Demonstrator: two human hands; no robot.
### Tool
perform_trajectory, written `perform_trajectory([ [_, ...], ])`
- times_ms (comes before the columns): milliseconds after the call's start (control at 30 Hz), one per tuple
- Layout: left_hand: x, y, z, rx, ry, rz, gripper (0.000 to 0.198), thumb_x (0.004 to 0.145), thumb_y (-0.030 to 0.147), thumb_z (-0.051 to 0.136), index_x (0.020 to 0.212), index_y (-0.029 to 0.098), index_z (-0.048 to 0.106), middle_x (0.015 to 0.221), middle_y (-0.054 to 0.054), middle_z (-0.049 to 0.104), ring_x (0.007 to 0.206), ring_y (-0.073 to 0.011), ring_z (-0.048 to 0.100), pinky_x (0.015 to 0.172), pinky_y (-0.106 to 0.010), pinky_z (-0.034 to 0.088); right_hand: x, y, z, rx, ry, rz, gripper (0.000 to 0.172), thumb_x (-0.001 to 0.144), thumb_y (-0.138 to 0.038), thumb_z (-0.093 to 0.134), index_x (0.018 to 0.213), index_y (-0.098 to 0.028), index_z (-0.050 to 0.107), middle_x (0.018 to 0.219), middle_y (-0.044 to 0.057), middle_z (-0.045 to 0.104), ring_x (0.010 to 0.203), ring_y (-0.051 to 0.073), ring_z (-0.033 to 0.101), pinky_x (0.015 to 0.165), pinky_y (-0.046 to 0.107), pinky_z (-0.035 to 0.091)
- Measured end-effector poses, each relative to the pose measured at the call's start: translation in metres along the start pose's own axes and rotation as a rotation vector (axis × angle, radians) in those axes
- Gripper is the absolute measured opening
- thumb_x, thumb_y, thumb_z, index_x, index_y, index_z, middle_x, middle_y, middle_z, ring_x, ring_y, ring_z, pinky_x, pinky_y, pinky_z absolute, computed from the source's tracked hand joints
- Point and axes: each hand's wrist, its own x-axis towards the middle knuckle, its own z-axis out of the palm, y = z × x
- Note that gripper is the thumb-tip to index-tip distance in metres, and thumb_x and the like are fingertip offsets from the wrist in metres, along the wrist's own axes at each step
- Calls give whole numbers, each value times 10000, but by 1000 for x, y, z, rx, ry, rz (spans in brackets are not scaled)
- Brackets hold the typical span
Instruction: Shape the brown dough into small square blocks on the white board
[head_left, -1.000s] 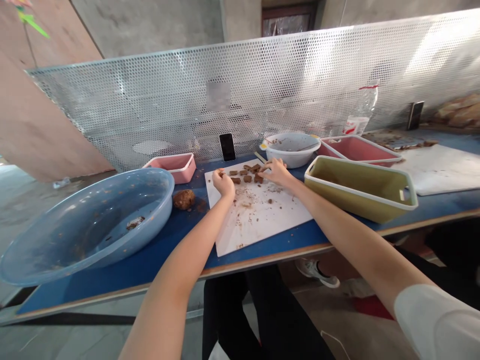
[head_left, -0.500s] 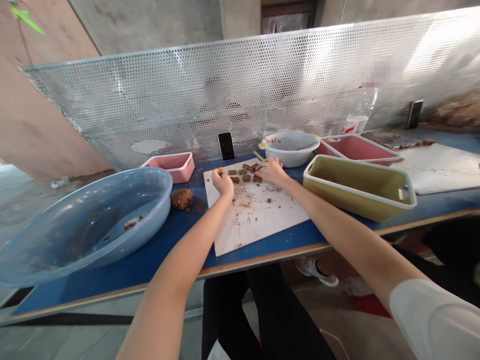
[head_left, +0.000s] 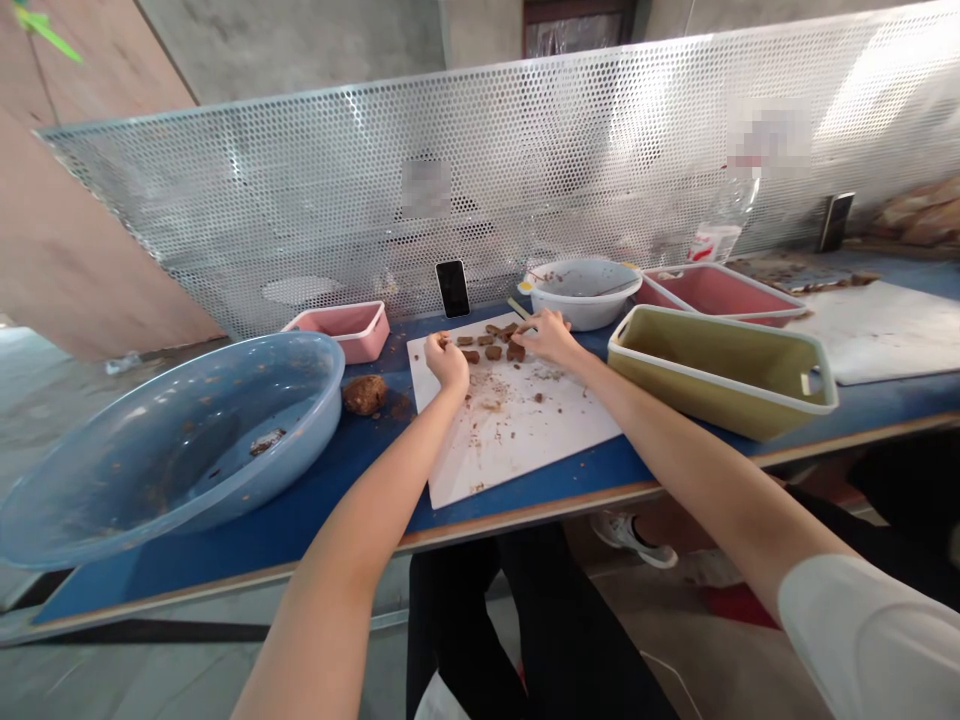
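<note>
Several brown chunks point(head_left: 493, 353) lie in loose rows on the far part of a white board point(head_left: 517, 430) scattered with crumbs. My left hand point(head_left: 448, 364) is curled at the board's far left, with a bit of brown material showing at its fingertips. To its right, my right hand point(head_left: 549, 338) reaches over the chunks, its fingertips bent together on a brown piece point(head_left: 515, 351) at the end of the row. The palm and part of the fingers are hidden from view. A larger rough brown lump point(head_left: 364, 395) sits on the blue table, left of the board.
A big blue basin point(head_left: 300, 480) stands at left, with a pink tray point(head_left: 367, 335) behind the lump. A phone point(head_left: 452, 288) leans on the perforated screen point(head_left: 315, 200). On the right are a white bowl point(head_left: 585, 305), a green bin point(head_left: 712, 385), a pink container point(head_left: 750, 290) and a bottle point(head_left: 724, 220).
Both hands stay in nearly the same places. My right fingers have drawn a little closer together over the end chunk, and the view has shifted slightly.
</note>
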Motion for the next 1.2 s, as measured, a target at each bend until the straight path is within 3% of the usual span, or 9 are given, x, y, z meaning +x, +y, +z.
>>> perform_trajectory([
  [633, 0, -2, 0, 0, -7, 3, 271, 820, 4, 513, 894, 248, 605, 1014, -43, 689, 1099, -249, 687, 1111, -390, 507, -4, 2, 2, -94, -26, -6, 243, 937, -470, 811, 1035, -274, 913, 1369, 156, 724, 1306, 442, 516, 1042, 556, 431],
  [1200, 0, -1, -2, 48, -17, -2, 278, 848, 2, 531, 938, 242, 638, 1015, -44, 692, 1047, -250, 695, 1095, -387, 524, -9, -2, -11, -125, -107, -7, 301, 987, -443, 783, 1170, -243, 913, 1401, 200, 702, 1335, 457, 520, 1012, 544, 463],
])
